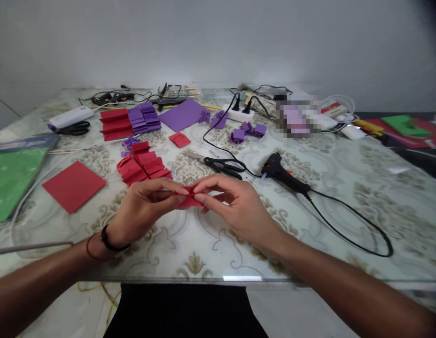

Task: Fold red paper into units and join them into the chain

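Note:
Between my two hands is a small folded piece of red paper, held just above the table. My left hand pinches its left side with thumb and forefinger. On the other side, my right hand grips the paper the same way. Just beyond my left hand lies a cluster of pleated red paper pieces. A flat red paper square rests further left. Black-handled scissors lie behind my right hand, and a black glue gun is to its right.
Folded red and purple strips, a purple sheet and small purple folded cubes lie further back. A white power strip has black plugs in it. The glue gun's cable loops at right. Green paper lies left.

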A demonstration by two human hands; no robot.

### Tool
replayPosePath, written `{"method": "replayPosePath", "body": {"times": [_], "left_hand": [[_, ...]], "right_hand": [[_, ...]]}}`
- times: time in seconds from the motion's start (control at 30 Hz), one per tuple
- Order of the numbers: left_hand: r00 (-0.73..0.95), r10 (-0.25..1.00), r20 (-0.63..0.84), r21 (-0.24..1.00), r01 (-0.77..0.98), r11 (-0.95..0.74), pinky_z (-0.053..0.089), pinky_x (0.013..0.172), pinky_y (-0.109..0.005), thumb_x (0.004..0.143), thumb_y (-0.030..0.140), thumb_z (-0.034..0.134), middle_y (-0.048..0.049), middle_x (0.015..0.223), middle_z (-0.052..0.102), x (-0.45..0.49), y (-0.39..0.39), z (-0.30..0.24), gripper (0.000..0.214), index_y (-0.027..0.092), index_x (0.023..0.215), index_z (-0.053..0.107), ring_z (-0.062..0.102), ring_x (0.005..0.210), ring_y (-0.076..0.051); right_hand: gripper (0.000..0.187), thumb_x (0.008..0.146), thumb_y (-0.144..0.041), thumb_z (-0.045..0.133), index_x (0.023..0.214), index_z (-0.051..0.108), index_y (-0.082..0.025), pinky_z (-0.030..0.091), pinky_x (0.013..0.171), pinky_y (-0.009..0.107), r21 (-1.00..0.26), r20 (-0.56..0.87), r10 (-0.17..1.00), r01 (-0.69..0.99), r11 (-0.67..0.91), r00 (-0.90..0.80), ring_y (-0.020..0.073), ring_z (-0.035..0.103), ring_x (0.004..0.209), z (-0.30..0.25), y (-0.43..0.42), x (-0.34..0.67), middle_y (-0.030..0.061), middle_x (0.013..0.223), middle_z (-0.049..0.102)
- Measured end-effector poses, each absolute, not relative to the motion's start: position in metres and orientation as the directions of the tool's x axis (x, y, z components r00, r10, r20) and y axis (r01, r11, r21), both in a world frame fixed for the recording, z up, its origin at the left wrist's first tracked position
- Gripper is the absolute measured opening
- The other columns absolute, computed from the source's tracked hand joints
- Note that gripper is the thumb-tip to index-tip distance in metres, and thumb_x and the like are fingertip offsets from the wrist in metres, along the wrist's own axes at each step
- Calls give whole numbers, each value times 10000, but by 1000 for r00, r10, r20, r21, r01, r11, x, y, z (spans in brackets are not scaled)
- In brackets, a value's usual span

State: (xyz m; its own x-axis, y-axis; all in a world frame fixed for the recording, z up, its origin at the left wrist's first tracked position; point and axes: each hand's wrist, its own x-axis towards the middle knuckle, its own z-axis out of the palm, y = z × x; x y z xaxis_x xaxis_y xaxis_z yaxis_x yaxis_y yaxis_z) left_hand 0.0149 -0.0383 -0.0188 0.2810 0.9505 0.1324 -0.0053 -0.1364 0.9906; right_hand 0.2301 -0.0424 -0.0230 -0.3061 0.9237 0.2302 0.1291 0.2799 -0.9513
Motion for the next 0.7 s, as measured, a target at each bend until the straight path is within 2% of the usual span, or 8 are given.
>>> {"method": "replayPosePath", "body": {"times": [0.2, 0.37, 0.47, 0.53, 0.63, 0.7], "left_hand": [[338, 926, 168, 984, -2, -178, 593, 778, -224, 863, 169, 816, -46, 1028, 810, 12, -39, -18, 97, 236, 916, 861, 751, 925, -165], [272, 929, 251, 953, 100, -287, 577, 741, -203, 835, 130, 813, -40, 966, 780, 13, -39, -15, 77, 201, 844, 840, 730, 869, -139], [305, 918, 254, 950, 97, -295, 593, 737, -202, 840, 110, 795, -38, 971, 772, 15, -40, -15, 82, 184, 873, 806, 746, 873, -142], [324, 921, 215, 966, 66, -249, 612, 725, -215, 848, 123, 793, -35, 981, 772, 15, -41, -17, 110, 181, 934, 758, 772, 863, -156], [345, 929, 135, 985, 55, -164, 635, 703, -243, 817, 161, 840, -12, 931, 783, 14, -40, -19, 353, 207, 1127, 675, 800, 817, -182], [370, 926, 68, 982, 139, -128, 627, 682, -239, 824, 216, 847, -11, 876, 795, 13, -39, -20, 367, 199, 1154, 689, 797, 785, -185]], "right_hand": [[95, 943, -168, 701, 945, 780, -220, 632, 715, 264, -925, 326, 898, 97, 367, -296, 175, 722, 939, -24, -43, 233, 46, 1047, 758], [140, 937, -149, 662, 1019, 761, -202, 627, 825, 291, -904, 364, 862, 89, 418, -351, 189, 687, 1062, -20, -44, 235, 71, 1126, 709], [137, 947, -215, 692, 1078, 731, -211, 619, 840, 310, -924, 308, 877, 106, 369, -369, 179, 693, 1004, -22, -43, 233, 60, 1108, 702], [224, 943, -217, 706, 1166, 695, -233, 611, 820, 315, -941, 245, 896, 132, 312, -371, 159, 699, 899, -24, -42, 232, 32, 1042, 701], [376, 929, -171, 704, 1285, 619, -261, 598, 792, 311, -959, 187, 901, 128, 254, -390, 138, 677, 783, -27, -43, 230, -17, 917, 655], [393, 922, -155, 702, 1288, 606, -260, 586, 811, 306, -957, 189, 895, 127, 259, -404, 133, 660, 779, -28, -43, 230, -31, 885, 637]]}}
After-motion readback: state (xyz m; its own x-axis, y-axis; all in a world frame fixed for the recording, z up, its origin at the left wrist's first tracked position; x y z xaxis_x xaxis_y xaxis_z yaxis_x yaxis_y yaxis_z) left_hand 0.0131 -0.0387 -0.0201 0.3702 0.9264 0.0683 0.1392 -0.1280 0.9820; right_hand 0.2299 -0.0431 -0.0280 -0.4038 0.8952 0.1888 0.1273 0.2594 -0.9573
